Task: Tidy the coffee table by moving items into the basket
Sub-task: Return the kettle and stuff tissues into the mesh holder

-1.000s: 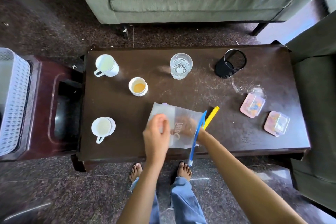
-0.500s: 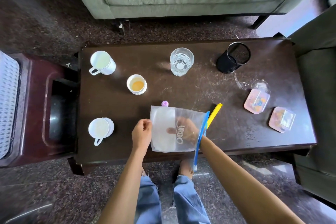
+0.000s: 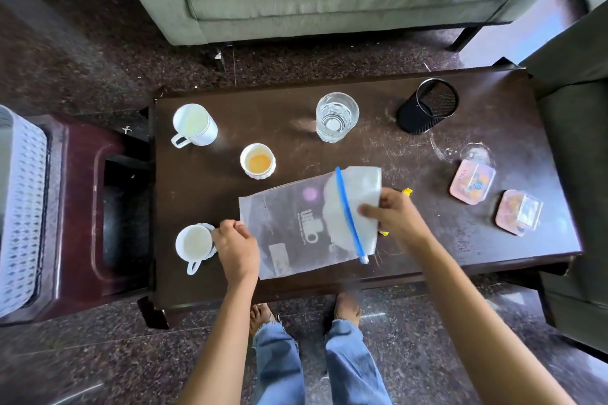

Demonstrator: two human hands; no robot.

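— Where do we find the frosted translucent plastic zip pouch with the blue seal strip (image 3: 296, 227)?
— We see it over the near middle of the dark brown wooden coffee table (image 3: 493, 256), held at both ends. Whether it touches the top, we cannot tell.
— And the hands?
— The left hand (image 3: 237, 246) pinches the pouch's left edge with curled fingers, just beside a white ceramic mug (image 3: 194, 243). The right hand (image 3: 396, 222) grips the zipper end.
— And the basket?
— We see the white lattice plastic basket (image 3: 19, 207) on a maroon stool (image 3: 79, 207), well left of the table.
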